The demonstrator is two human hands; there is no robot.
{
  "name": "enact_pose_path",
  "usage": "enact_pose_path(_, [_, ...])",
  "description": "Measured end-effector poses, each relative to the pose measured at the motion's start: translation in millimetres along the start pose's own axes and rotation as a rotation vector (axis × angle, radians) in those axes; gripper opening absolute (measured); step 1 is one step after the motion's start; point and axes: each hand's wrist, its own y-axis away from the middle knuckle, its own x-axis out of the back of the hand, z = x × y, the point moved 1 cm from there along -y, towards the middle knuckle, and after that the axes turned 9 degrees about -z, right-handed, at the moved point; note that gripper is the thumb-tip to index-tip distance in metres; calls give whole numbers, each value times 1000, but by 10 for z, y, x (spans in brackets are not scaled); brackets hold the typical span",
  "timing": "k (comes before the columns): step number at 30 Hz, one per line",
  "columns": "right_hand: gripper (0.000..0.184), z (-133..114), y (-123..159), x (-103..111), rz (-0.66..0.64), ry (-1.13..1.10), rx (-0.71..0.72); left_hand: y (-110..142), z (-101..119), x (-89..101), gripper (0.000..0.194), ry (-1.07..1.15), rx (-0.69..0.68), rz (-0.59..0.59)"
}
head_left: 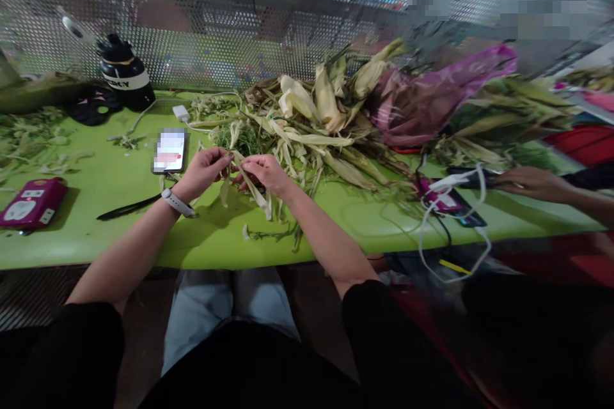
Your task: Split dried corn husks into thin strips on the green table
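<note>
My left hand (207, 169), with a pale watch on its wrist, is closed in a pinch at the top of a bundle of corn husk strips (254, 190). Close on its right, my right hand (267, 174) also has its fingers pressed together on the strips, whose ends hang down over the green table (206, 239). Just behind the hands stands a pile of corn husks (330, 140), some whole and curled, some torn into strips. A phone (169, 151) lies left of my left hand, with a dark strap below it. My fingertips partly hide the held strips.
A black bottle (125, 80) stands back left and a magenta box (34, 203) front left. A purple plastic bag (422, 105) rests on the husks. At right, another person's hand (532, 183) is near white cables (446, 185). A perforated metal panel (230, 25) closes off the back.
</note>
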Motion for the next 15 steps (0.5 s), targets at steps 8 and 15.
enact_pose_path(8, [18,-125,39,-15,-62,-95,-82,-32,-25,18,20,206,36,23])
enact_pose_path(15, [26,-116,72,32,238,426,116,-11,20,17,21,301,44,61])
